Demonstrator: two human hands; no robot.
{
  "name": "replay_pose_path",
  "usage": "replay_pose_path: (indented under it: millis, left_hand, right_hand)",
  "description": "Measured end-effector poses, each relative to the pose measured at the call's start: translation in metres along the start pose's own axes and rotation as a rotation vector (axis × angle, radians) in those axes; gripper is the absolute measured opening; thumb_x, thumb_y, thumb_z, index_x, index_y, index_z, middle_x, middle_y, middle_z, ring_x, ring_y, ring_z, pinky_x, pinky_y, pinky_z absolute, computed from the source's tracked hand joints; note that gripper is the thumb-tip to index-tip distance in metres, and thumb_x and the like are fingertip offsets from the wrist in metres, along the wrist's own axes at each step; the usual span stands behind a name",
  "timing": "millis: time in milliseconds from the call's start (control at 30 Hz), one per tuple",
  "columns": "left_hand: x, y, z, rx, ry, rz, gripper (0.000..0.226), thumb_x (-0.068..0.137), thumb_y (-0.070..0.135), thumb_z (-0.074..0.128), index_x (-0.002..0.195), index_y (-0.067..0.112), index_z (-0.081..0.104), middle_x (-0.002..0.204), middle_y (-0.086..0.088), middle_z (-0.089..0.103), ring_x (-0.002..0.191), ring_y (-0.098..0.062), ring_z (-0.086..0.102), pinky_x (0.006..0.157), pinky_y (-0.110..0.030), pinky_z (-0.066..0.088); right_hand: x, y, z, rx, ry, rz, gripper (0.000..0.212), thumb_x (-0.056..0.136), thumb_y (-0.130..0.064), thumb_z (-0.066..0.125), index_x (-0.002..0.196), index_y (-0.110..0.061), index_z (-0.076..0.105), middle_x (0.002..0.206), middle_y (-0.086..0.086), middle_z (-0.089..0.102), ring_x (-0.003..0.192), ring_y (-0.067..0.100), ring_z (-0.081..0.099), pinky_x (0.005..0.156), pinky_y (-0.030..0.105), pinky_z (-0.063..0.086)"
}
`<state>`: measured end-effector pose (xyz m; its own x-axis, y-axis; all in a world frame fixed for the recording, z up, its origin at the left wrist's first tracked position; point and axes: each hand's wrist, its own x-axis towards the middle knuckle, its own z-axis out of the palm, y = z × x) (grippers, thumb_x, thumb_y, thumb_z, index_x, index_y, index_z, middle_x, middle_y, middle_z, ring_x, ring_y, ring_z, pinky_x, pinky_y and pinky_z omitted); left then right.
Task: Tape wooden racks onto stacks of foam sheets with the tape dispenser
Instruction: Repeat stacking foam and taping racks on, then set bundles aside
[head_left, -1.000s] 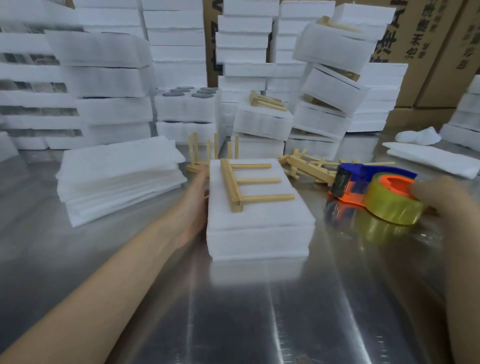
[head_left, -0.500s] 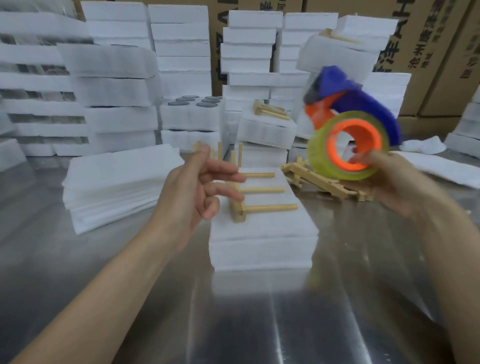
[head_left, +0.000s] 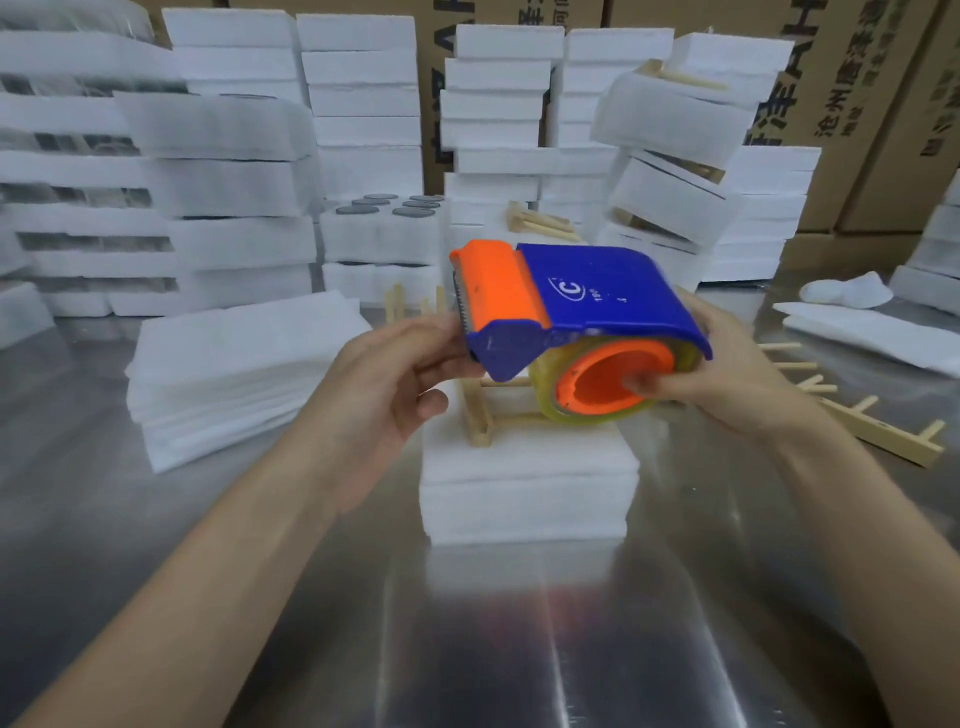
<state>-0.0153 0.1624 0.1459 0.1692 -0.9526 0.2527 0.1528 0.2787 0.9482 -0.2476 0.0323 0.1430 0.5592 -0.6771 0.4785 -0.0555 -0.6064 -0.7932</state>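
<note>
Tape dispenser (head_left: 597, 296), blue-bodied with an orange cutter end, is being held in the air with both hands, hanging just above the stack of foam sheets (head_left: 530, 483) at the middle of the metal table (head_left: 467, 649). The right hand (head_left: 737, 374) is gripping the dispenser at its roll end, the thumb curling into the orange core while the fingers are wrapping round the far side. The left hand (head_left: 384, 384) is pinching the cutter end, thumb and forefinger closing on the blue corner beneath the serrated blade, the other fingers curling loosely under; whether it is catching the tape's free end cannot be told. The roll of clear tape (head_left: 587, 415) is showing yellowish beneath the blue cover. A wooden rack (head_left: 480, 415) is lying flat on top of the stack, partly hidden behind the dispenser. A pile of loose foam sheets (head_left: 234, 374) is sitting to the left, well apart from the stack. More racks (head_left: 878, 431) are lying on the table to the right. Foam blocks (head_left: 363, 93) are standing piled along the back, with cardboard boxes (head_left: 857, 78) behind them.
</note>
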Motion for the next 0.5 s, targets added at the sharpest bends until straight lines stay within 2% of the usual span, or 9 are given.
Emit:
replay_pose_path:
  millis: [67, 167, 300, 400, 467, 500]
  left_hand:
    - [-0.001, -0.001, 0.001, 0.052, 0.051, 0.023, 0.042, 0.095, 0.011, 0.046, 0.064, 0.022, 0.072, 0.074, 0.004, 0.068, 0.063, -0.005, 0.060, 0.045, -0.014, 0.037]
    - [0.001, 0.001, 0.002, 0.036, 0.109, 0.067, 0.039, 0.094, 0.009, 0.051, 0.063, 0.018, 0.074, 0.064, 0.003, 0.066, 0.059, -0.008, 0.056, 0.054, -0.015, 0.042]
    - [-0.002, 0.005, 0.010, -0.024, 0.109, 0.113, 0.040, 0.091, 0.007, 0.054, 0.058, 0.016, 0.075, 0.058, 0.000, 0.065, 0.051, -0.006, 0.055, 0.054, -0.013, 0.047]
    - [0.003, 0.017, -0.001, -0.142, 0.199, 0.091, 0.040, 0.089, 0.007, 0.055, 0.053, 0.014, 0.072, 0.052, 0.003, 0.060, 0.046, -0.004, 0.048, 0.047, -0.012, 0.040]
    - [0.010, 0.029, -0.031, -0.338, 0.305, 0.090, 0.048, 0.088, 0.007, 0.050, 0.043, 0.016, 0.061, 0.045, 0.007, 0.047, 0.043, -0.004, 0.037, 0.045, -0.013, 0.029]
    - [0.012, 0.033, -0.045, -0.351, 0.365, 0.096, 0.050, 0.088, 0.007, 0.047, 0.040, 0.018, 0.057, 0.043, 0.008, 0.041, 0.043, -0.006, 0.033, 0.045, -0.015, 0.027]
  right_hand:
    - [0.000, 0.001, 0.000, -0.031, 0.015, -0.017, 0.068, 0.065, 0.007, 0.080, 0.115, -0.032, 0.055, 0.099, -0.022, 0.070, 0.098, 0.000, 0.065, 0.072, 0.011, 0.051]
    - [0.002, 0.000, -0.004, 0.011, 0.106, -0.069, 0.075, 0.063, 0.003, 0.082, 0.124, -0.027, 0.050, 0.108, -0.020, 0.067, 0.104, 0.003, 0.064, 0.077, 0.013, 0.052]
    - [0.001, 0.001, -0.009, 0.047, 0.184, -0.123, 0.078, 0.065, -0.006, 0.079, 0.125, -0.039, 0.041, 0.105, -0.022, 0.068, 0.097, 0.004, 0.068, 0.068, 0.014, 0.054]
    - [0.002, 0.017, -0.021, -0.010, 0.239, -0.092, 0.082, 0.068, 0.004, 0.078, 0.123, -0.044, 0.041, 0.100, -0.021, 0.070, 0.092, 0.003, 0.068, 0.066, 0.014, 0.054]
    - [0.001, 0.030, -0.037, -0.033, 0.339, -0.027, 0.083, 0.068, 0.008, 0.075, 0.120, -0.047, 0.041, 0.098, -0.024, 0.069, 0.093, 0.002, 0.068, 0.067, 0.018, 0.057]
    - [-0.001, 0.036, -0.045, -0.032, 0.415, 0.004, 0.081, 0.069, 0.008, 0.073, 0.119, -0.047, 0.041, 0.098, -0.027, 0.068, 0.094, 0.001, 0.067, 0.070, 0.022, 0.059]
